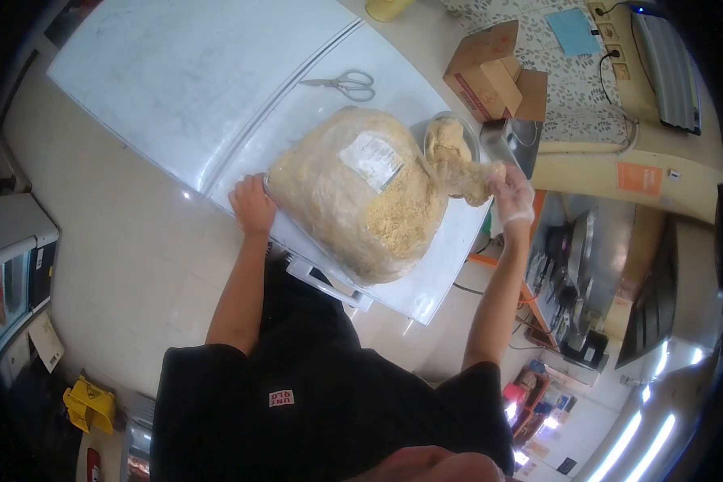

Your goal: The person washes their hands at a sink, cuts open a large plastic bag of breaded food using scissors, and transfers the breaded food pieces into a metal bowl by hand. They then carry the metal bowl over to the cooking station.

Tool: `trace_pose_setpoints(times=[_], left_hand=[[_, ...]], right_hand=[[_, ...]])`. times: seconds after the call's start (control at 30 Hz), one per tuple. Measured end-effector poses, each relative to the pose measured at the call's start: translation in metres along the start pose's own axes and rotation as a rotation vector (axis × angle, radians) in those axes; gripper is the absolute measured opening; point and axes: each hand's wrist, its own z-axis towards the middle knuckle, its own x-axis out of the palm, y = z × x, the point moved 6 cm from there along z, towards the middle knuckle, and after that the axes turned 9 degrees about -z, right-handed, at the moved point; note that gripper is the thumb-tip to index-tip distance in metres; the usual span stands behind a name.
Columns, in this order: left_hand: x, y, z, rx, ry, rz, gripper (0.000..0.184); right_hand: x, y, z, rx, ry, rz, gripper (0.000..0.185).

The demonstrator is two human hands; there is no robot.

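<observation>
A big, bulging clear plastic bag (321,177) of pale yellow crumbs lies on the white table, with a white printed label (372,161) on it. My bare left hand (253,205) is closed at the bag's left corner, by the table's near edge. At the right, my right hand (512,194), in a thin clear glove, pinches a crumb-dusted, gathered end that appears to belong to the bag; its fingertips are partly hidden. Beyond that end stands a round metal bowl (469,135) with a pale, lumpy mass (446,136) in it.
Scissors (345,84) lie on the white table (177,72) behind the bag. An open cardboard box (490,76) and a metal container (502,145) stand past the right end. A white handle or chair part (321,281) juts out at the near edge, close to my body.
</observation>
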Motion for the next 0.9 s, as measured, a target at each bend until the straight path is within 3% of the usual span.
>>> trace_pose_setpoints(times=[0.1,0.2,0.27,0.43,0.5,0.6,0.7,0.77,0.83,0.87,0.9], left_hand=[[-0.001,-0.001,-0.001,0.009,-0.017,-0.018,0.031],[0.0,0.0,-0.002,0.006,-0.025,-0.019,0.031],[-0.002,-0.002,-0.001,0.017,-0.033,-0.019,0.032],[-0.005,0.001,-0.006,0.042,-0.101,-0.122,0.031],[-0.013,0.003,-0.001,-0.038,-0.02,-0.237,0.026],[0.004,0.028,0.014,-0.203,-0.011,-0.772,0.031],[-0.012,-0.016,0.045,-0.166,0.094,-1.056,0.038],[-0.029,-0.059,0.064,-0.054,0.194,-0.939,0.037],[-0.027,-0.1,0.063,0.093,0.293,-0.887,0.039],[-0.025,-0.121,0.057,0.187,0.34,-0.893,0.04],[-0.033,-0.145,0.043,0.363,0.323,-0.71,0.042]], right_hand=[[-0.006,0.031,0.009,-0.123,-0.182,-0.845,0.035],[0.048,0.053,0.027,-0.181,-0.047,-0.551,0.034],[0.102,0.091,0.035,-0.523,0.055,-0.455,0.037],[0.219,0.153,0.039,-0.693,0.391,-0.758,0.045],[0.216,0.155,0.038,-0.641,0.521,-0.596,0.047],[0.179,0.143,0.019,-0.595,0.607,-0.525,0.045],[0.145,0.092,0.0,-0.492,0.672,-0.465,0.038],[0.125,0.06,-0.029,-0.594,0.575,-0.464,0.02],[0.12,0.05,-0.055,-0.672,0.706,-0.684,0.008],[0.111,0.046,-0.06,-0.658,0.627,-0.563,0.009],[0.103,0.038,-0.063,-0.644,0.546,-0.442,0.01]])
